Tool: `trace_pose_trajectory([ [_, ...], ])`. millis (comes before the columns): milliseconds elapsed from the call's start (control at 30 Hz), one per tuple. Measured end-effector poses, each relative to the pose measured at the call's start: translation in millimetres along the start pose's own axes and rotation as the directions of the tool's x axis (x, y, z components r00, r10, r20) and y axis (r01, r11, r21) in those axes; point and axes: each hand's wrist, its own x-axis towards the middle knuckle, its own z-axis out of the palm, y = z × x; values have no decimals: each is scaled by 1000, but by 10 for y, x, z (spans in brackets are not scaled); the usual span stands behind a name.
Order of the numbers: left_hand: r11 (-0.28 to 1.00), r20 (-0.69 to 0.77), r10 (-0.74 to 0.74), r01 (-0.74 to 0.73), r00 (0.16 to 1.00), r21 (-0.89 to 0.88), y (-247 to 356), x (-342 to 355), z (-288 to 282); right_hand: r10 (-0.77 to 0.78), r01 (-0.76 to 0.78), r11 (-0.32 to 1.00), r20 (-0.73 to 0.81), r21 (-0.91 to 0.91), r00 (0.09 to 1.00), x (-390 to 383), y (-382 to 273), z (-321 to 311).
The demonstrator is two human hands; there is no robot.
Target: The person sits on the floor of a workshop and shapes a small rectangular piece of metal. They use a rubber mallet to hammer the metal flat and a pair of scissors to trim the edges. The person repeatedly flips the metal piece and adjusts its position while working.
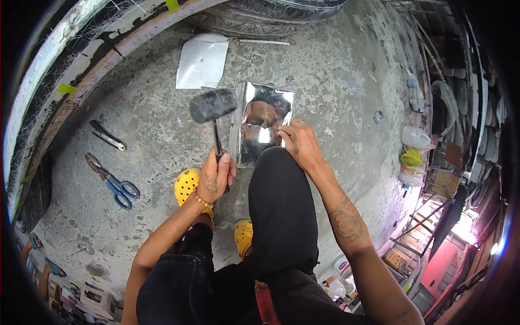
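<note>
My left hand [215, 176] is wrapped round the dark handle of a rubber mallet [213, 105]. The mallet's black head is raised beside the left edge of a shiny, mirror-like metal sheet [265, 146], which lies on the concrete floor in front of my bent knee. Over the sheet's right edge, my right hand [301, 142] has its fingers closed. A thin dark sliver shows at its fingertips, too small to name and partly lost among the reflections. My knee covers the sheet's near right corner.
Blue-handled tin snips [120, 189] and a utility knife [108, 136] lie on the floor at left. A whitish sheet [202, 60] lies ahead, near a tire [271, 16]. Jugs [416, 137] and racks line the right wall. People's feet show at the lower left.
</note>
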Motion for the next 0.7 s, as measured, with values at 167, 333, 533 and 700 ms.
trace_pose_trajectory([
  [167,981,255,-76,26,964,194,-50,113,-40,24,-23,999,31,-22,999,-51,-12,-33],
  [333,993,-32,-54,51,998,-106,44,56,54,0,0,999,-7,-36,1000,3,-21,22],
  [533,969,287,-20,-53,958,243,-111,26,34,-1,2,996,8,-86,1000,-11,12,-32],
  [700,984,3,-40,39,999,172,29,-78,-294,-43,42,992,-6,-122,999,-90,13,-68],
])
